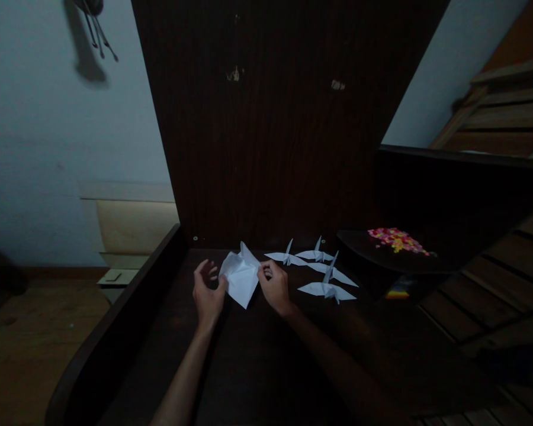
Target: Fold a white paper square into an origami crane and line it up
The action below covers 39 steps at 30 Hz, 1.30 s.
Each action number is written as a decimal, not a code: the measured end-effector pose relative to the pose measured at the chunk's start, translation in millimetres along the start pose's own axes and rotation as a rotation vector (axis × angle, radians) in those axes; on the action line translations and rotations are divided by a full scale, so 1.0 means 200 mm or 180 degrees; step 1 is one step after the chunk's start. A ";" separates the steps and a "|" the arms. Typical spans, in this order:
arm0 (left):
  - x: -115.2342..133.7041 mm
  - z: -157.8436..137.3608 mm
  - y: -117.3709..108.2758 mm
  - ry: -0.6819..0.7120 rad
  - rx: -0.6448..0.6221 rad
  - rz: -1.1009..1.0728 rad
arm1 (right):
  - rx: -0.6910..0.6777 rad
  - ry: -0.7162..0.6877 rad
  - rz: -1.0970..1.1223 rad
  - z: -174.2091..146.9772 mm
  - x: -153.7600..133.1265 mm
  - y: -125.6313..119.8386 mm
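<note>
A white sheet of partly folded paper (243,283) stands out against the dark desk, its creased upper flap raised and its lower corner pointing toward me. My right hand (274,285) pinches the paper's right edge between thumb and fingers. At the left edge, my left hand (209,296) has its thumb against the paper while its other fingers curve up, apart from it. Just right of my right hand sit several white folded paper cranes, among them a front crane (327,290) and a back-left crane (286,258).
A dark upright panel (270,148) rises behind the desk surface (249,367), and a raised side board (128,313) borders it at left. Small pink, red and yellow pieces (397,239) lie heaped on a rounded shelf (364,248) at right. Wooden slats (506,284) show beyond.
</note>
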<state>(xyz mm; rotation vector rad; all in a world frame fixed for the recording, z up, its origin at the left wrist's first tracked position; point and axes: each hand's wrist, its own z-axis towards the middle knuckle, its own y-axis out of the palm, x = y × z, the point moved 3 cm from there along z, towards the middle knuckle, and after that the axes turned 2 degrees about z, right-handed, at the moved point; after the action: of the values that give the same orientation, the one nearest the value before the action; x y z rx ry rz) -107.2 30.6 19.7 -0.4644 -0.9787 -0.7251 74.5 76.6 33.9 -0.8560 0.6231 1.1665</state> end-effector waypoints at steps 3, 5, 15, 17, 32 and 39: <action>0.08 -0.02 0.01 0.0855 -0.0339 0.0562 | -0.0220 -0.0465 -0.0288 -0.03 -0.02 0.02; 0.09 -0.03 0.01 0.1017 -0.0394 0.0707 | -0.0328 -0.0618 -0.0340 -0.05 -0.03 0.03; 0.04 -0.02 -0.05 0.0216 0.0401 0.0770 | 0.0403 0.0346 0.0056 -0.04 0.03 0.03; 0.04 -0.02 -0.05 0.0022 0.0470 0.0668 | 0.0540 0.0488 0.0143 -0.02 0.05 0.02; 0.05 -0.02 -0.04 0.1438 -0.0377 0.1078 | 0.0034 0.0429 0.0157 0.02 -0.01 -0.03; 0.13 -0.04 -0.05 0.2654 -0.0581 0.1239 | -0.0466 -0.0080 -0.0391 0.10 -0.26 0.03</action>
<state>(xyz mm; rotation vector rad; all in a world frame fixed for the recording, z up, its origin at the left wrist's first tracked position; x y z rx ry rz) -101.1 10.5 38.4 -0.4344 -0.0338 -0.5695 53.4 66.8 86.0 -0.9886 0.4619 1.1193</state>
